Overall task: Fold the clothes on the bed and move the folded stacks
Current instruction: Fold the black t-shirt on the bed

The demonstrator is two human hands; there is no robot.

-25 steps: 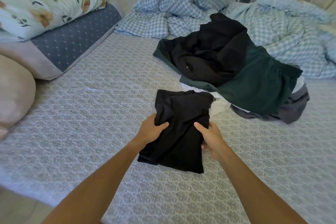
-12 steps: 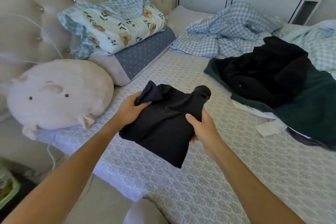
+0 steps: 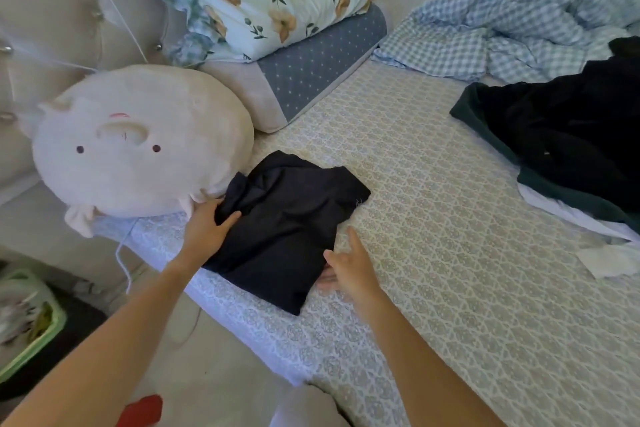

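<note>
A folded black garment lies on the patterned bed sheet near the bed's left edge, right beside a round plush pig pillow. My left hand holds the garment's left edge, thumb on top and fingers underneath. My right hand hovers at the garment's right lower edge with fingers spread, no longer gripping it. A pile of unfolded clothes, black over dark green and white, sits at the right of the bed.
A floral pillow lies on a grey-blue dotted pillow against the tufted headboard. A crumpled blue checked blanket fills the far right. A green basket stands on the floor at left.
I carried the folded black garment from beside the clothes pile leftward and set it down by the plush pillow. My right hand let go of it; my left still holds its edge.
</note>
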